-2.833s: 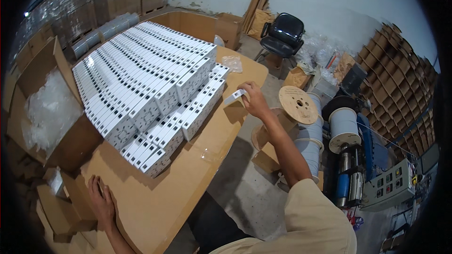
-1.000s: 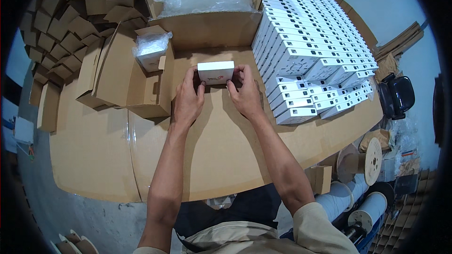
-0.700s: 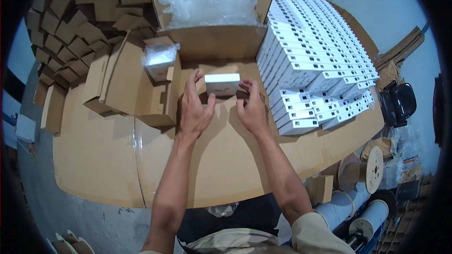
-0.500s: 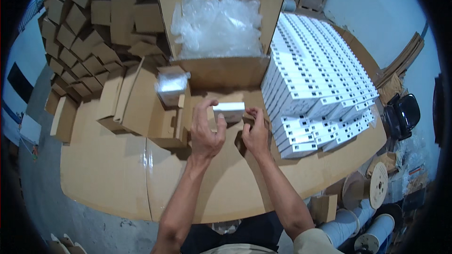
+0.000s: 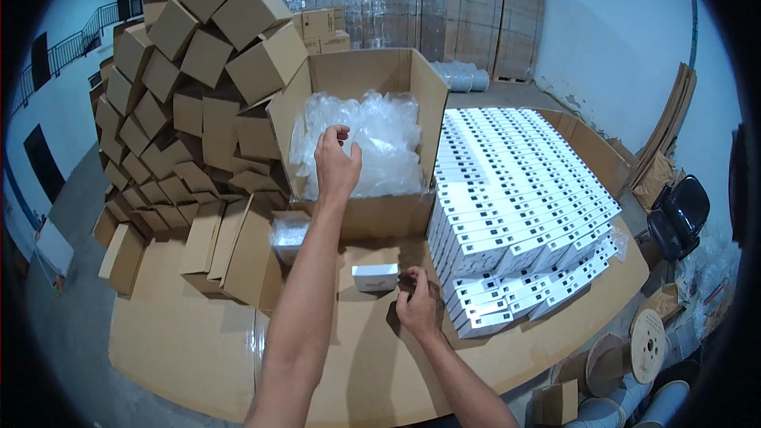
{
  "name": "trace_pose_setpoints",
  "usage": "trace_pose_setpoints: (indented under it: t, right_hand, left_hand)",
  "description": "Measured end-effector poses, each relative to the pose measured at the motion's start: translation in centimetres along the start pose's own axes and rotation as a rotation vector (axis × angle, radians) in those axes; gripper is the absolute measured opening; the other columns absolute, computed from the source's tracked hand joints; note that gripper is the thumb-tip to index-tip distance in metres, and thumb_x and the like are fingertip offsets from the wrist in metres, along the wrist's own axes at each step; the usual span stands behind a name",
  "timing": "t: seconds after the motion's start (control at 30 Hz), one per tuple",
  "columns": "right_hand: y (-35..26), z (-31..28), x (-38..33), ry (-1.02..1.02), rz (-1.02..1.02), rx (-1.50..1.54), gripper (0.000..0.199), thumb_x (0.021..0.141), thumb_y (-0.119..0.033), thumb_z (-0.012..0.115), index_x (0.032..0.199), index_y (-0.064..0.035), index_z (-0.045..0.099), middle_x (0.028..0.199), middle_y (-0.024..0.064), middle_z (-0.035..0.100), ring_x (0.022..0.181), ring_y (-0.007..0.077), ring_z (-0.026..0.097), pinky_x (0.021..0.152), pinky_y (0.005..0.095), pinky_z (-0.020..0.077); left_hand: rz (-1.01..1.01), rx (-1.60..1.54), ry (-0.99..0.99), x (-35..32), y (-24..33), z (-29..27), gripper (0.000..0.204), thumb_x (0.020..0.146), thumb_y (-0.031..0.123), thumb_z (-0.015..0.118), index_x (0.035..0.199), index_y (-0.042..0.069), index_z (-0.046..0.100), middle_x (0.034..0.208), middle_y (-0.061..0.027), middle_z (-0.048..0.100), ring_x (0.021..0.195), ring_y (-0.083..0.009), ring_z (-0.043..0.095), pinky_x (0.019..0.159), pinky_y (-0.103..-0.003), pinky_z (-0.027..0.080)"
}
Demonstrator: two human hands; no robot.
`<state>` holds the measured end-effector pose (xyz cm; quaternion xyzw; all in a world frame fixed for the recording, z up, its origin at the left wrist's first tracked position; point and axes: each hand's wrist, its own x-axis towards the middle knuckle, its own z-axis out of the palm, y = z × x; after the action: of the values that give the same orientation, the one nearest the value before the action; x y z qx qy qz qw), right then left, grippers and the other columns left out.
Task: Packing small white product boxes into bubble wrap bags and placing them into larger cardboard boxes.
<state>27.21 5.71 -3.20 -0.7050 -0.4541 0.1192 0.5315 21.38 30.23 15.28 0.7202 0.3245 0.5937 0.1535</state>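
Left hand (image 5: pixel 337 165), upper centre of frame: over the open carton (image 5: pixel 372 218), fingers loosely curled above the clear plastic bags (image 5: pixel 372 139); holding nothing, as far as the view shows. Right hand (image 5: pixel 418 307), lower centre: resting on the table (image 5: pixel 182 349), fingers bent, fingertips just beside 1 small white box (image 5: pixel 375 277), apparently not gripping it. Stacked white boxes (image 5: pixel 515 214) fill centre right.

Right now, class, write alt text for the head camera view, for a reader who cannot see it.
A person's left hand reaches into an open cardboard box of clear plastic bags, while the right hand rests beside a small white box on a cardboard-covered table. Stacked white boxes fill the right; folded cartons pile up left.
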Motion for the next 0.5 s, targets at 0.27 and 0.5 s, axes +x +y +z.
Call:
trace_pose_setpoints:
  t: [0.27,0.5]
  right_hand:
    - [0.2,0.2,-0.1,0.048,-0.005,-0.003,0.044,0.081,0.000,0.051,0.125,-0.0018,0.048,0.114,0.0210,0.064,0.109,0.0403,0.063,0.095,0.0460,0.0508]
    - [1.2,0.6,0.2,0.078,-0.031,0.020,0.043,0.082,0.000,0.051,0.125,-0.0046,0.048,0.112,0.0199,0.066,0.105,0.0395,0.066,0.091,0.0468,0.0525]
  left_hand:
    - [-0.130,0.259,-0.246,4.9,-4.4,1.4,0.022,0.084,0.009,0.070,0.102,-0.004,0.069,0.095,-0.0246,0.071,0.092,-0.0407,0.070,0.085,-0.046,0.054]
    - [-0.087,0.180,0.068,7.9,-1.7,-1.1,0.018,0.092,0.013,0.062,0.100,-0.003,0.063,0.091,-0.0252,0.070,0.089,-0.0435,0.069,0.081,-0.050,0.052]
